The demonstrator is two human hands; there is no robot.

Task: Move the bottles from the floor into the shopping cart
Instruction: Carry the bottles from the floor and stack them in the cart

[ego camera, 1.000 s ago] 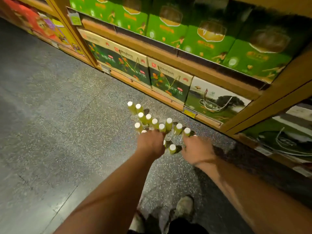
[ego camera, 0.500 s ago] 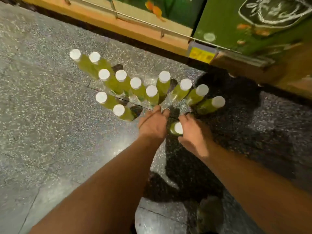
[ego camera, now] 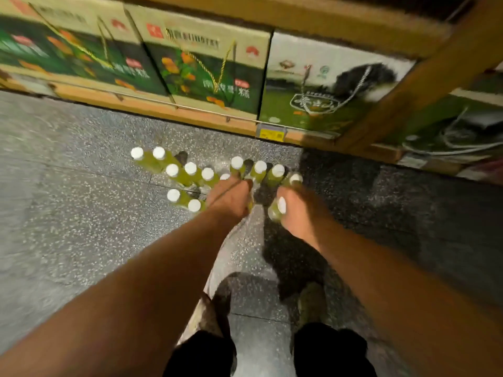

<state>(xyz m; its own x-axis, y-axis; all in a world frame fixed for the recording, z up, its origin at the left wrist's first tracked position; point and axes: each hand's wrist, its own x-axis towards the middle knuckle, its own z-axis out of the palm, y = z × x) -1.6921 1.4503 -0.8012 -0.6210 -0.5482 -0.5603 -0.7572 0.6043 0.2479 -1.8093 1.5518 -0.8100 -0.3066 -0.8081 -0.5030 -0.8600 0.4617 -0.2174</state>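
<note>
Several green bottles (ego camera: 190,170) with white caps stand close together on the speckled floor (ego camera: 81,227) in front of a low shelf. My right hand (ego camera: 302,213) grips one green bottle (ego camera: 274,213) by its body, tilted, with the cap pointing towards me. My left hand (ego camera: 231,200) reaches down at the near edge of the group, back up. Its fingers cover a bottle, and a strip of green (ego camera: 250,205) shows at its thumb side. No shopping cart is in view.
A wooden shelf (ego camera: 190,115) with a metal rail runs along the far side, holding green gift boxes (ego camera: 206,74). A wooden post (ego camera: 408,85) rises at the right. My shoes (ego camera: 310,303) stand on the floor below my arms.
The view has pulled back and up from the bottles. My right hand has closed round the near bottle and tipped it off the floor. My left hand has stayed at the group's edge.
</note>
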